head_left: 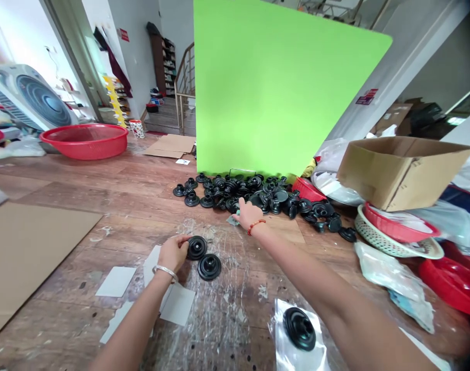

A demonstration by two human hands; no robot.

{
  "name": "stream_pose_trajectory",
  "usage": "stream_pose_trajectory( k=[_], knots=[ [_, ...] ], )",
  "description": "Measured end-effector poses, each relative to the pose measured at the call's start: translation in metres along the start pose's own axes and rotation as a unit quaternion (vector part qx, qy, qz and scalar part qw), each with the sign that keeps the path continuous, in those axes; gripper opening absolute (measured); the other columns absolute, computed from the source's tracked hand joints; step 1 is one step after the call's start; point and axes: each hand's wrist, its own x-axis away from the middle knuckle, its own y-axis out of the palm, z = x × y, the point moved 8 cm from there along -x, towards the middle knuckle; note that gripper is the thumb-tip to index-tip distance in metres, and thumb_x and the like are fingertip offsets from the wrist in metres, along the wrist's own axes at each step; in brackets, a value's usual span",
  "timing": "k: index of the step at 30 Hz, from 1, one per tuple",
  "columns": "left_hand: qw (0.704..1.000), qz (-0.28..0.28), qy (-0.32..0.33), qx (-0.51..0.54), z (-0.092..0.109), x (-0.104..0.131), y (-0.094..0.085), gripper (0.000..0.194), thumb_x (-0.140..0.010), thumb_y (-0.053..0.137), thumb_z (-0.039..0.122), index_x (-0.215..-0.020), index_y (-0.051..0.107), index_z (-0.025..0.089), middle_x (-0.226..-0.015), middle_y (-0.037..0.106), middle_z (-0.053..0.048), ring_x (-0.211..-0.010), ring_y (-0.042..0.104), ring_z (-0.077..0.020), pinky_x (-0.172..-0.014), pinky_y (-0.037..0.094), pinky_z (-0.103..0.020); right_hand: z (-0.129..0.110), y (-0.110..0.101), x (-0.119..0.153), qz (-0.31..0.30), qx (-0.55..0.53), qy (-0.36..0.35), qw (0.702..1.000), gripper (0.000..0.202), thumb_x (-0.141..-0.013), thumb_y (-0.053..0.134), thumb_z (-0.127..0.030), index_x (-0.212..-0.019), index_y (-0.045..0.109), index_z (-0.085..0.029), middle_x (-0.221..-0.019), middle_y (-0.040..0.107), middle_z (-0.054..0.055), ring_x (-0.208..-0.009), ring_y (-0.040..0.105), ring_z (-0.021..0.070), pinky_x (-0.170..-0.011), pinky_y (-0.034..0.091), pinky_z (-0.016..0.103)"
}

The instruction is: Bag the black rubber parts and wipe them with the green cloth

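My left hand (174, 251), with a silver bangle at the wrist, holds the edge of a black round stepped part (197, 247). A second black part (209, 267) lies touching it at the lower right. My right hand (249, 214), with a red bead bracelet, reaches to the front edge of the heap of black parts (273, 195); a small greenish thing shows at its fingers, too small to name. Near my right forearm, another black part (299, 329) sits on a clear plastic bag (283, 355). White cards (116, 281) lie around my left forearm.
A green board (273, 93) stands behind the heap. At the right are a cardboard box (389, 170), baskets and plastic bags. A red basin (88, 141) and a fan (34, 98) are at the back left. Flat cardboard (34, 252) lies at the left.
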Motion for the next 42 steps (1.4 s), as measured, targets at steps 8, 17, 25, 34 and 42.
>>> stream_pose_trajectory(
  k=[8,17,25,34,42],
  knots=[
    [0.990,-0.005,-0.014,0.137,0.036,0.018,-0.005,0.028,-0.075,0.068,0.030,-0.100,0.068,0.017,-0.094,0.071,-0.007,-0.091,0.066,-0.0207,-0.093,0.049,-0.037,-0.008,-0.006,0.026,-0.059,0.017,-0.104,0.993,0.038,-0.093,0.044,-0.042,-0.107,0.063,-0.012,-0.105,0.068,0.020,-0.098,0.065,0.0286,-0.080,0.046,0.034],
    [0.901,-0.218,-0.122,0.354,0.067,0.112,0.079,0.044,-0.061,0.082,0.021,-0.103,0.070,0.013,-0.096,0.074,-0.009,-0.074,0.068,-0.0168,-0.067,0.057,-0.028,-0.016,-0.082,0.134,-0.008,-0.373,-0.286,0.883,0.049,-0.085,0.058,-0.031,-0.132,0.047,-0.022,-0.115,0.062,0.007,-0.099,0.059,0.0192,-0.088,0.046,0.031],
    [0.870,-0.155,-0.182,0.431,0.052,0.141,0.088,0.031,-0.058,0.083,0.020,-0.086,0.071,0.014,-0.080,0.075,-0.006,-0.064,0.068,-0.0133,-0.068,0.056,-0.026,-0.012,-0.026,0.191,0.120,-0.450,-0.139,0.874,0.046,-0.096,0.041,-0.041,-0.136,0.041,-0.017,-0.134,0.044,0.017,-0.125,0.045,0.0267,-0.106,0.039,0.046],
    [0.892,-0.129,-0.205,0.382,0.014,0.150,0.067,0.049,-0.051,0.085,0.024,-0.097,0.070,0.016,-0.079,0.075,-0.003,-0.061,0.065,-0.0140,-0.055,0.051,-0.023,-0.030,-0.029,0.210,0.054,-0.331,-0.259,0.906,0.026,-0.089,0.044,-0.017,-0.110,0.058,-0.020,-0.106,0.060,0.007,-0.093,0.058,0.0180,-0.082,0.049,0.029],
    [0.977,-0.179,0.029,-0.109,-0.009,0.137,0.032,0.034,-0.074,0.059,0.033,-0.105,0.071,0.022,-0.104,0.074,-0.007,-0.101,0.065,-0.0295,-0.092,0.047,-0.042,0.096,-0.032,0.036,0.079,-0.183,0.032,0.979,0.045,-0.098,0.040,-0.042,-0.076,0.063,-0.011,-0.080,0.062,0.004,-0.079,0.061,0.0148,-0.075,0.048,0.028]
  ],
)
